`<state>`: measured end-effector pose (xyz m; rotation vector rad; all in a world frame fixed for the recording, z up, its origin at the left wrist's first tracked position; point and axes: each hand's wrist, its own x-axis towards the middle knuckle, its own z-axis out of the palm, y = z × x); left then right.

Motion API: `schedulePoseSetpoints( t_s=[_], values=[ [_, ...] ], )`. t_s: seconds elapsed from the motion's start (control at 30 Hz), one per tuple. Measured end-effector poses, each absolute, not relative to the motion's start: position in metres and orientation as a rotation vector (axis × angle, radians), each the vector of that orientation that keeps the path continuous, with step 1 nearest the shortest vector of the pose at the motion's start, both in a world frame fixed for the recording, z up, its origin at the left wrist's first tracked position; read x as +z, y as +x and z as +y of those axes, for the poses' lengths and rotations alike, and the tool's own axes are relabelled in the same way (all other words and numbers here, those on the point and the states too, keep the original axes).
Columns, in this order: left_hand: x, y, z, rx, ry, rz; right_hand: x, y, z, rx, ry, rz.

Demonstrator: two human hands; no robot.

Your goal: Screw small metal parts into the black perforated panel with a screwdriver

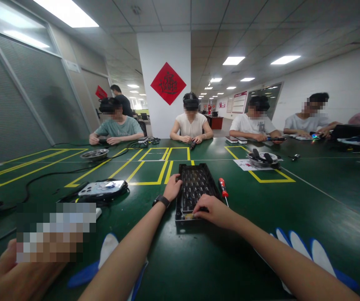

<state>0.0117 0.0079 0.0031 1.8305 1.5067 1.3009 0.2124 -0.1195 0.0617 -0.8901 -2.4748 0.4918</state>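
A black rectangular tray-like panel [195, 184] with a gridded inside lies on the green table in front of me. My left hand [172, 188], with a dark watch on the wrist, rests against the panel's left edge, fingers curled on the rim. My right hand [213, 211] sits at the panel's near right corner, fingers pinched together on something small that I cannot make out. A red-handled screwdriver [223, 188] lies just right of the panel.
Blue-and-white gloves [308, 255] lie near my right forearm, another glove [107, 251] near my left. A phone on a black pad [101, 189] lies to the left, a metal bowl [95, 154] farther back. Several people sit across the table; another person's hand [13, 276] is at bottom left.
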Motion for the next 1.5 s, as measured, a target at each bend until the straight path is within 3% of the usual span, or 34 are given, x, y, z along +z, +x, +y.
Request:
schedulePoseSetpoints(
  t_s=[1.5],
  values=[
    [-0.0032,0.0107,0.0146,1.314,1.822,1.500,0.0615,0.2142,-0.1175,0.476,-0.871,-2.486]
  ],
)
